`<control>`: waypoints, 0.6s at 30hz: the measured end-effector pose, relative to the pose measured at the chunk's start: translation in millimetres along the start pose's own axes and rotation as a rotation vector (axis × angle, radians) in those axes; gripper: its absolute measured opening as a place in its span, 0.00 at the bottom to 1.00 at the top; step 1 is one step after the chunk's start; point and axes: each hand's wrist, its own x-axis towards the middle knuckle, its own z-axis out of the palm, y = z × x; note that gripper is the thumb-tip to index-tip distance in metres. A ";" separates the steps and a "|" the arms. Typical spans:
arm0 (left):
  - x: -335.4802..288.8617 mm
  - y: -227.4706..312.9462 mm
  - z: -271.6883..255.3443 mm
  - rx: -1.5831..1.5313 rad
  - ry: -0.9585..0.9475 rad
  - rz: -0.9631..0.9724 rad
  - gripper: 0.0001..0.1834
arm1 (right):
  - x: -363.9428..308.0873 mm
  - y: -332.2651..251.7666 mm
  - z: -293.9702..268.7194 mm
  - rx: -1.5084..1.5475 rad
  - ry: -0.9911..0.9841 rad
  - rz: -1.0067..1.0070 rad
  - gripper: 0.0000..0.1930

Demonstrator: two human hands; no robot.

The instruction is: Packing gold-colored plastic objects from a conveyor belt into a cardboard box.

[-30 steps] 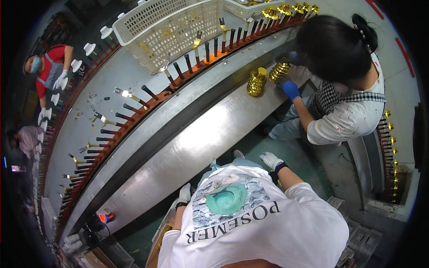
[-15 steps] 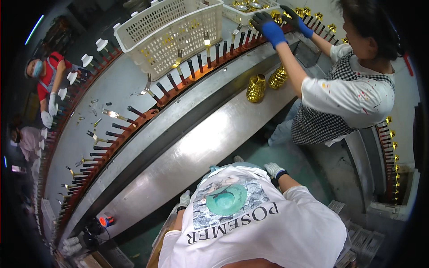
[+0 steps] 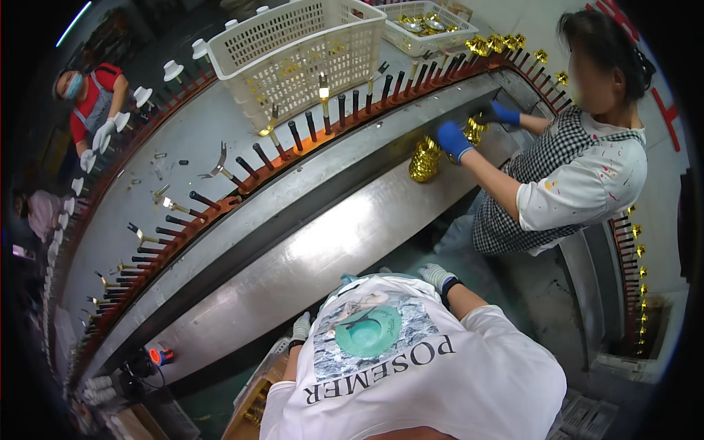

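Observation:
My left hand (image 3: 301,325), in a pale knit glove with a dark band at the wrist, rests low beside my white shirt (image 3: 440,389). Its fingers show only partly and look stretched, with nothing in them. On the other side, my right hand (image 3: 438,276) wears a like glove and lies by the shirt's hem, fingers extended and holding nothing. Both are nearest to the bare metal ledge (image 3: 315,246), though apart from it. Farther along that ledge stands a stack of shiny gold cup-like pieces (image 3: 424,161). A co-worker's blue-gloved hands (image 3: 455,141) are at a second gold stack (image 3: 476,132).
A curved line of dark upright spindles (image 3: 295,136) runs beyond the ledge, several bearing forked metal holders (image 3: 220,163). A white perforated crate (image 3: 301,66) and a shallow basket (image 3: 429,29) stand behind it. At the left, another person (image 3: 95,103) stands by white pieces. An orange-fronted device (image 3: 160,356) sits lower left.
The co-worker's hands have come down from the spindle line to the gold stack. The holders on the spindles have shifted left. My right hand has moved slightly left.

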 end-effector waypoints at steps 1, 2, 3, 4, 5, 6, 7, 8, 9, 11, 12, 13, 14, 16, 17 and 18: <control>2.4 5.2 1.0 -0.002 0.006 -0.011 0.24 | -4.6 -8.9 -10.4 0.020 0.000 0.003 0.27; 9.4 13.6 5.1 -0.009 0.001 -0.006 0.23 | -11.7 -13.6 -23.6 0.039 0.011 0.022 0.27; 16.3 22.0 9.2 -0.014 -0.005 -0.003 0.23 | 2.9 4.2 -24.3 0.031 -0.007 0.011 0.27; 20.5 29.2 14.0 -0.020 -0.003 0.003 0.23 | 6.4 10.9 -30.4 0.027 -0.001 0.011 0.27; 18.4 38.0 15.3 -0.002 -0.009 0.018 0.24 | 8.5 17.4 -33.2 0.042 -0.021 0.039 0.27; 16.9 40.5 18.2 0.020 -0.008 0.028 0.24 | 11.2 21.6 -37.2 0.060 -0.045 0.058 0.27; 18.6 44.7 21.5 -0.069 0.016 -0.016 0.25 | 13.4 26.5 -41.5 0.034 -0.049 0.067 0.26; 20.0 52.6 22.8 -0.072 0.013 -0.016 0.25 | 16.9 31.0 -46.8 0.032 -0.050 0.071 0.26; 20.5 56.7 22.3 -0.079 0.003 -0.021 0.25 | 20.2 39.3 -50.8 -0.016 -0.067 0.035 0.27; 22.9 64.0 25.7 -0.086 -0.011 -0.029 0.25 | 22.5 51.0 -57.4 -0.065 -0.089 0.002 0.27; 26.5 67.7 28.9 -0.115 -0.028 -0.026 0.26 | 21.8 54.6 -61.2 -0.062 -0.079 0.000 0.26; 28.2 70.6 31.9 -0.142 -0.046 -0.023 0.26 | 20.7 58.6 -64.6 -0.057 -0.070 -0.002 0.26; 30.0 82.3 31.8 -0.144 -0.056 -0.020 0.26 | 20.9 62.9 -68.8 -0.057 -0.070 0.009 0.26; 26.7 100.3 23.6 -0.360 -0.057 -0.159 0.27 | 19.5 70.6 -72.6 0.006 -0.045 0.062 0.26; 26.6 102.0 33.2 -0.467 0.001 -0.176 0.25 | 16.6 70.1 -75.6 0.039 -0.035 0.053 0.25; 13.3 104.0 39.2 -0.493 0.019 -0.199 0.25 | 17.5 58.7 -81.5 0.009 -0.051 0.035 0.25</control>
